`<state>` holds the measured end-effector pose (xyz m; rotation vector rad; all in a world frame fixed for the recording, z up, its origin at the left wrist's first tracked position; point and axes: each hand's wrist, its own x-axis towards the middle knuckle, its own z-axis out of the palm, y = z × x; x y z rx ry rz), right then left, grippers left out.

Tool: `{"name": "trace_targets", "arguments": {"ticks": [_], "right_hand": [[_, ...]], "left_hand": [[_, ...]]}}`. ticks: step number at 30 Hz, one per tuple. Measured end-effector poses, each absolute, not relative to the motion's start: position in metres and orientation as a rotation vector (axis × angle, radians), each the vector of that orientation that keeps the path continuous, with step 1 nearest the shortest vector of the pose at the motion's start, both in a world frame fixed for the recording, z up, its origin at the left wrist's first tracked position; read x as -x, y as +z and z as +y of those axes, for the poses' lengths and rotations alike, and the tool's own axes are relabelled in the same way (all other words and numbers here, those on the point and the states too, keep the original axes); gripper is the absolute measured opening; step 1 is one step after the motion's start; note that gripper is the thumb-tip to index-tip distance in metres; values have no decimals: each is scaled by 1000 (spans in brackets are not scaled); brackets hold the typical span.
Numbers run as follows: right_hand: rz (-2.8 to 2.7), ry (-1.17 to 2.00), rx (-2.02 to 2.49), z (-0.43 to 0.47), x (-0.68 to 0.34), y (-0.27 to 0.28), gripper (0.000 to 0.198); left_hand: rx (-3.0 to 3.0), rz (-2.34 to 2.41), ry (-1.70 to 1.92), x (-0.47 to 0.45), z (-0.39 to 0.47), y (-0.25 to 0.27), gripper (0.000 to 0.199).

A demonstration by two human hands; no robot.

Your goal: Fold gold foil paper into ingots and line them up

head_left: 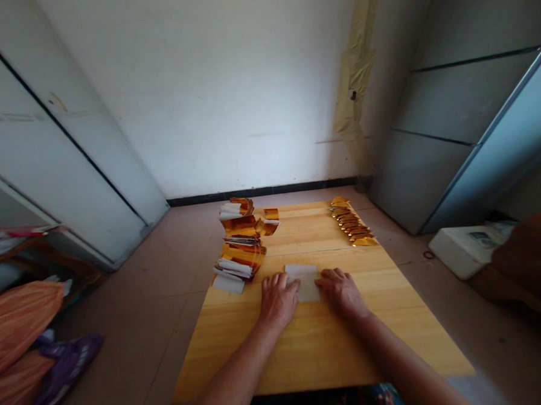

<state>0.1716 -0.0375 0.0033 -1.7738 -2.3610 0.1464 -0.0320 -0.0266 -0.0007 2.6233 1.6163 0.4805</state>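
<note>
A small pale grey sheet of paper lies flat on the wooden board, between both hands. My left hand rests palm down over the sheet's left edge, fingers lying flat and thumb on the paper. Touching the right edge with its thumb side is my right hand, its fingers stretched forward on the wood and slightly bent. Left of the hands sit loose stacks of gold foil paper with pale undersides. At the board's far right, folded gold foil pieces overlap in a row.
A white wall stands beyond the board. Pale cabinet doors are at the left, a grey refrigerator at the right. A white box sits on the floor at right; orange cloth and a purple bag lie at left.
</note>
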Motion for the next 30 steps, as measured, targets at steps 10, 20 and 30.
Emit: {"name": "trace_targets", "arguments": {"ticks": [10,20,30], "right_hand": [[-2149,305,1771,-5,-161,8,41],[-2165,408,1994,12,-144,17,36],[-2206,303,1880,15,-140,8,22]], "left_hand": [[-2703,1571,345,28,-19,5,28],[-2655,1528,418,32,-22,-7,33],[-2608,1540,467,33,-21,-9,32]]}}
